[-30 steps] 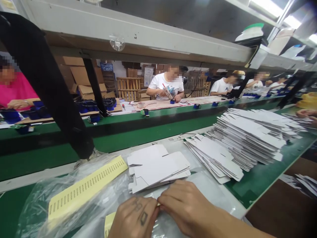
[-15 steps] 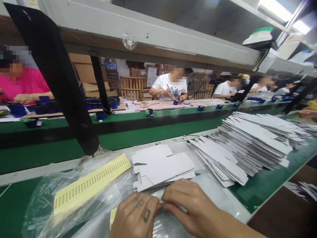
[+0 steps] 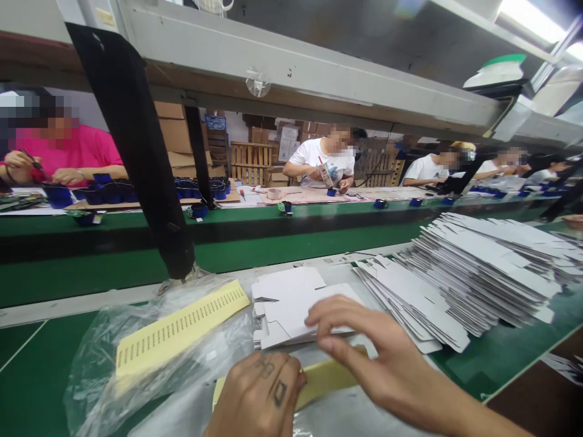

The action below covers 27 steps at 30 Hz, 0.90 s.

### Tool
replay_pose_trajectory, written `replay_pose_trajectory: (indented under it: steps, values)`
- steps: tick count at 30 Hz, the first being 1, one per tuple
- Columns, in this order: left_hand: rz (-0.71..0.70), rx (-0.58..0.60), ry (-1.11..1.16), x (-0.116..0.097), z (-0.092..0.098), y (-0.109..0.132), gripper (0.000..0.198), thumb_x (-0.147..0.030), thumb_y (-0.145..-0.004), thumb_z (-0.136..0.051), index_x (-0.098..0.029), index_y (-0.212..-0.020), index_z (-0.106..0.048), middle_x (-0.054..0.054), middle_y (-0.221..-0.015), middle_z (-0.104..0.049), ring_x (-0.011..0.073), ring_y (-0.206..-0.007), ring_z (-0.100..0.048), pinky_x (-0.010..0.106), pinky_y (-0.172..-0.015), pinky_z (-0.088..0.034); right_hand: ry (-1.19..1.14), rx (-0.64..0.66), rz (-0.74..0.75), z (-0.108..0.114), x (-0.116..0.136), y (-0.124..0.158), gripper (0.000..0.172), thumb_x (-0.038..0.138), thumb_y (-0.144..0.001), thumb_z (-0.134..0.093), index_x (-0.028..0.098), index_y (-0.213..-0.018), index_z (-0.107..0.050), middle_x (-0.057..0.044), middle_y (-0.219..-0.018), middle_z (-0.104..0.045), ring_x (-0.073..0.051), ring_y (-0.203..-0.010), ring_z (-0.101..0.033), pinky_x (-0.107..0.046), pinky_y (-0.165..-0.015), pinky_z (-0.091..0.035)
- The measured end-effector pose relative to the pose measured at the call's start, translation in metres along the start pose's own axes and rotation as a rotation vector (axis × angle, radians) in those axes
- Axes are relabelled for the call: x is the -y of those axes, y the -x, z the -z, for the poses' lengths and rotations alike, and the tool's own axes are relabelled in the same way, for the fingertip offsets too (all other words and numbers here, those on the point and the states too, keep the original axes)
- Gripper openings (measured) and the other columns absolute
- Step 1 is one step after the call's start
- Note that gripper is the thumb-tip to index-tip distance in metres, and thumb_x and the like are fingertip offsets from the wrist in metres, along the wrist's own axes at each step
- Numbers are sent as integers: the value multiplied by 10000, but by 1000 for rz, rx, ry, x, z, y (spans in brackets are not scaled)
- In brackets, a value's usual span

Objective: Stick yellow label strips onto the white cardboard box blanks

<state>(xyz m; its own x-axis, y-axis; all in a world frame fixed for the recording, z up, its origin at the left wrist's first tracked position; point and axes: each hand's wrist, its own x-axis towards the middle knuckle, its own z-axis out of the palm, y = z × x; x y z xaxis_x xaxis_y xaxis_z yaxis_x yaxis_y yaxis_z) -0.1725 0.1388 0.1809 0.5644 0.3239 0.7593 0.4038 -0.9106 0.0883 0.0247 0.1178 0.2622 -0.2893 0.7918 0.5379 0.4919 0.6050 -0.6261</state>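
Observation:
My left hand [image 3: 259, 394], low in the middle of the view, pinches a yellow label strip [image 3: 325, 377] between thumb and fingers. From there the strip runs right, passing behind my right hand [image 3: 364, 343]. That hand is raised beside the left one, thumb and fingers apart, with nothing visible between them. Its fingertips are over the near edge of a small stack of flat white cartons [image 3: 291, 303]; whether they touch it I cannot tell. To the left, a yellow sheet of printed labels [image 3: 182, 331] lies on a clear plastic bag [image 3: 95, 358].
Larger piles of folded white cartons [image 3: 483, 273] spread over the right of the bench. Beyond runs a green conveyor [image 3: 255, 233] with blue parts [image 3: 285, 207] along its far edge. A black post [image 3: 141, 152] and overhead shelf [image 3: 319, 67] stand before several co-workers.
My right hand has come away from the left and lifted, its fingers spreading. More of the yellow strip now shows. The whole view has shifted slightly.

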Motion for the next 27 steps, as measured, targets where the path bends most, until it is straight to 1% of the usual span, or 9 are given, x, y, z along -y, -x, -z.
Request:
replay_pose_trajectory:
  steps: [3,5,7,10,12,15,17,22,27]
  values:
    - [-41,-86,-67,-2,3,-3,160,-29,-943,-462,-112,-978,-594,94,-826,-729,191,-698,-707,291,-579,-509,-10,65,-131,8,-12,-45,82,230,-897,-592,229,-860,-665,-43,-1031,-748,-215,-1005,-679,-339,-914,-518]
    - [-58,-108,-144,-1,4,-3,138,-50,-948,-478,-93,-984,-605,175,-980,-750,211,-746,-727,299,-581,-520,-21,202,-240,4,-28,-76,132,259,-892,-582,198,-855,-693,-56,-1057,-752,-222,-1011,-677,-342,-923,-501]
    - [-51,-77,-195,2,3,-2,140,-60,-944,-477,-94,-963,-611,225,-1072,-738,210,-658,-707,315,-544,-516,-39,345,-340,-5,-46,-102,173,249,-884,-565,167,-833,-708,-73,-1034,-757,-218,-944,-681,-320,-844,-509]
    - [-40,-43,-220,6,0,1,156,-64,-937,-466,-111,-921,-614,242,-1118,-728,198,-555,-666,323,-492,-505,-35,430,-375,-22,-67,-122,165,194,-842,-566,144,-767,-705,-77,-900,-757,-209,-845,-664,-301,-755,-490]
    - [-38,-36,-227,7,-1,2,160,-81,-940,-464,-115,-910,-617,246,-1151,-717,201,-560,-670,324,-485,-511,-26,446,-373,-30,-76,-125,161,181,-826,-567,138,-746,-700,-76,-831,-744,-210,-818,-648,-304,-740,-473]
    - [-24,-15,-231,7,-1,4,166,-99,-945,-465,-117,-910,-626,240,-1172,-711,198,-550,-661,332,-484,-519,-39,464,-386,-35,-82,-121,175,220,-838,-559,139,-786,-705,-76,-846,-740,-210,-811,-640,-307,-730,-464]
    - [-18,-9,-235,7,-1,4,176,-105,-948,-459,-120,-904,-630,239,-1174,-710,199,-545,-657,335,-481,-518,-59,471,-386,-34,-83,-117,178,247,-839,-562,150,-793,-704,-73,-896,-745,-214,-859,-648,-308,-763,-469]
    - [-6,-10,-244,8,-1,3,205,-99,-949,-440,-121,-886,-634,234,-1155,-719,209,-567,-677,331,-489,-523,-95,456,-363,-35,-80,-113,183,273,-819,-582,171,-702,-679,-81,-1025,-744,-254,-1081,-628,-327,-890,-465]
    - [-21,-33,-253,8,-1,2,199,-96,-949,-444,-111,-890,-634,238,-1123,-729,210,-554,-676,332,-488,-523,-102,422,-372,-38,-83,-113,186,259,-808,-578,172,-684,-686,-89,-981,-755,-265,-1112,-632,-344,-911,-472]
